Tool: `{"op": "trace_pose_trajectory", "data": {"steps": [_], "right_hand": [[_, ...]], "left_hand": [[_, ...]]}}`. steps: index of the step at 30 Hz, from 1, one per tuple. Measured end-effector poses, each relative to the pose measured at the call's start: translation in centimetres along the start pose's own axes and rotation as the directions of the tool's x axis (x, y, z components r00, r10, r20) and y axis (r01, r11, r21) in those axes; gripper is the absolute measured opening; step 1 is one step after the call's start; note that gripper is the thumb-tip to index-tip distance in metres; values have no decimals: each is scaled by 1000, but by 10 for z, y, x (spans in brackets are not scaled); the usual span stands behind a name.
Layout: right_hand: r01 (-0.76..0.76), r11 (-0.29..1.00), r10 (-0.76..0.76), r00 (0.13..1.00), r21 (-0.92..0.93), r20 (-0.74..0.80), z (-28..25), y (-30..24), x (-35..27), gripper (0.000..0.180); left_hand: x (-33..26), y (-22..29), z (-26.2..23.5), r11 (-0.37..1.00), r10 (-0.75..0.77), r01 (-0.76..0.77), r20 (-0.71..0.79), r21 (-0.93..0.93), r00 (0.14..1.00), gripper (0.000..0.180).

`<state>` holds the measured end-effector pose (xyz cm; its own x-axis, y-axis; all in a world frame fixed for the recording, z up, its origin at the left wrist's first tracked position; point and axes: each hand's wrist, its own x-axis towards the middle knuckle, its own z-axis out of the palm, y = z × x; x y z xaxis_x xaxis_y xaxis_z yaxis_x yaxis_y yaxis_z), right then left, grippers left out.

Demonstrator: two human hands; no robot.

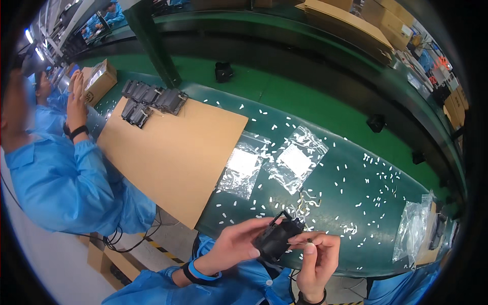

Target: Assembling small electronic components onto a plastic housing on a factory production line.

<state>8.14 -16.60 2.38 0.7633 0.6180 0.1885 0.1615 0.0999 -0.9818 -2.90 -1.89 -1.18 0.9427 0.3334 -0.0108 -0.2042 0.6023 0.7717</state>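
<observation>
My left hand (230, 250), with a blue band and a black band at its wrist, is closed around a black plastic housing (277, 241) with a bracket-like loop on top. The housing is held tilted over the near edge of the green table. At its right side my right hand (319, 258) pinches a small dark piece (309, 241) between thumb and fingertips; its exact kind is too small to tell. Just beyond the housing lie several thin white leads (307, 199) with small ends.
Many small white pieces are scattered over the green table (330, 203). Two clear plastic bags (300, 158) lie mid-table. A cardboard sheet (173, 152) carries several black units (152, 99) at the left. A co-worker's blue sleeve (86, 173) is close by; another bag (409, 229) lies right.
</observation>
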Motion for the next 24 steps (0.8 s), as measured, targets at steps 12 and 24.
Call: {"op": "trace_pose_trajectory", "data": {"steps": [12, 24], "right_hand": [[215, 974, -215, 977, 73, -14, -6, -4, 5, 16], [566, 713, -439, 821, -415, 366, -28, -19, 16, 22]], "left_hand": [[30, 1, 6, 981, -96, 71, -135, -180, 986, 104], [25, 7, 11, 984, -94, 72, -132, -164, 987, 112]]}}
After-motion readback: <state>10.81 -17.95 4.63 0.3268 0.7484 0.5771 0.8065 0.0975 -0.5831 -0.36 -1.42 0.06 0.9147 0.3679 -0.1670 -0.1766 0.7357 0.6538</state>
